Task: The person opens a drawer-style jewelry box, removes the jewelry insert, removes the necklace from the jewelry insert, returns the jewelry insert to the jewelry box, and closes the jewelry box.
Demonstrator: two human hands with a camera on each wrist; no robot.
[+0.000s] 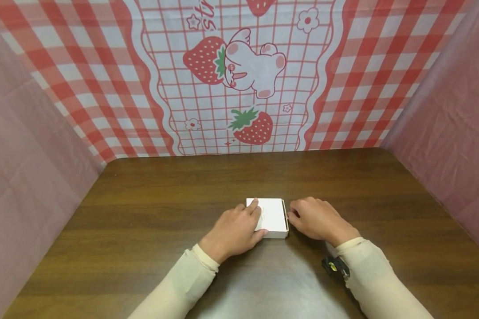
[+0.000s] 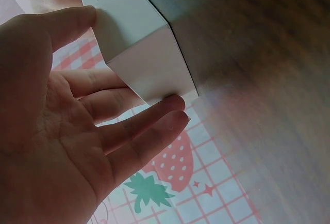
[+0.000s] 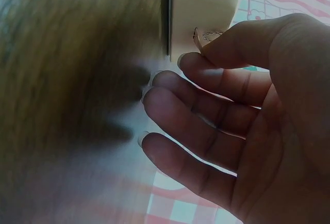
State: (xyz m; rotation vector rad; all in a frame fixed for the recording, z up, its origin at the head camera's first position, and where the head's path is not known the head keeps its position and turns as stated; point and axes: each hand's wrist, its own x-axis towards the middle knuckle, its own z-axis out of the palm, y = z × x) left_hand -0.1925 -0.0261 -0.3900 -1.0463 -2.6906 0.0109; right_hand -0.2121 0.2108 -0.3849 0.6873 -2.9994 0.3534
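A small white box [image 1: 273, 216] lies on the table in the head view, a thin brownish line along its right end. My left hand [image 1: 235, 230] holds it from the left, index finger across the top and thumb at the near side. In the left wrist view, the thumb and fingers of the left hand [image 2: 77, 105] span the box [image 2: 139, 48]. At the right end is my right hand [image 1: 315, 217]. Its thumb and index finger pinch a small ribbon-like tab [image 3: 197, 39] on the box's end [image 3: 201, 7], with the other fingers loosely bent below.
The brown wooden table [image 1: 163, 186] carries the box near its middle. Behind it hangs a red-and-white checked cloth [image 1: 115, 88] with strawberry prints; pinkish curtains [image 1: 443, 124] flank both sides. A dark wrist device [image 1: 335, 266] with a yellow-green spot sits under the right wrist.
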